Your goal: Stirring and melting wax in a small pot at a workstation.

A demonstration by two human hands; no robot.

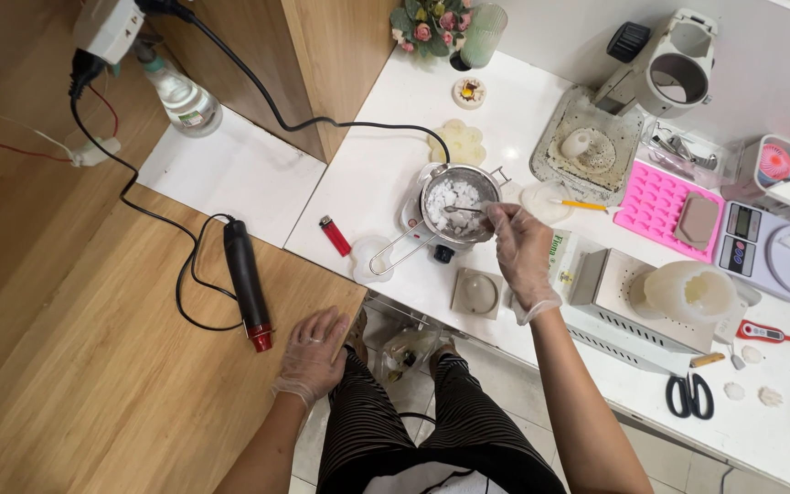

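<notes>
The right hand (521,249) pinches a spoon (464,209) in the pot (456,203). The white chunks (450,199) inside look solid, so melting looks barely begun. Left of the pot, the left hand (313,355) lies flat, fingers spread.

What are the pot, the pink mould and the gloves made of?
Pot: looks like bare metal, grey sheen, wire handle. Pink mould: probably silicone, matt, rows of soft-edged cavities. Gloves on left hand and right hand: thin clear plastic film, wrinkled and see-through.
</notes>
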